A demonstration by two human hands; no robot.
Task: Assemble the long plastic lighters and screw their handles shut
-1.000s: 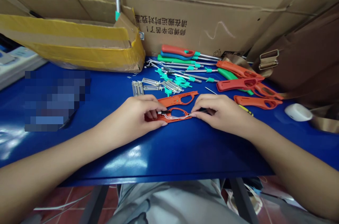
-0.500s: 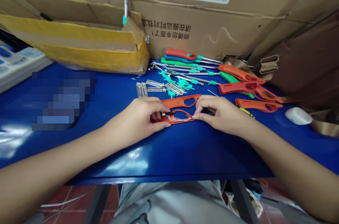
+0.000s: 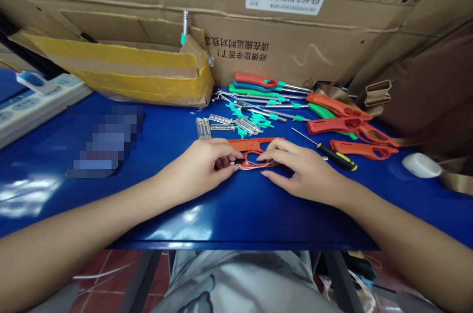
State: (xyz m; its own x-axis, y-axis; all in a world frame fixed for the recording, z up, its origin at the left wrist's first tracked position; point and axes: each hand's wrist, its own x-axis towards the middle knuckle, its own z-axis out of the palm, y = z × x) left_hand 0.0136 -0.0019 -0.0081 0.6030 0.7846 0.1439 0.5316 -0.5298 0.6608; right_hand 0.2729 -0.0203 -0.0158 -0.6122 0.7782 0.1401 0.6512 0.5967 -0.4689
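Note:
My left hand is closed on the left end of an orange lighter shell half, pinching a small black-and-white part against it. White wires run from that part along the shell. My right hand lies over the shell's right end, thumb and fingers apart; the index fingertip is by the ring-shaped opening and the thumb at the near edge. What lies under its palm is hidden. Just behind is another orange shell half, partly covered by my fingers.
Clear lighter tanks, turquoise plastic pieces and lighters with metal tubes lie behind. To the right are a screwdriver, orange shells and a white rounded object. A taped carton and power strip stand left.
My right thumb and fingers have spread from a pinch at the shell's right end and shifted left over it. My left hand keeps its grip. The camera view has shifted slightly, revealing more of the screwdriver.

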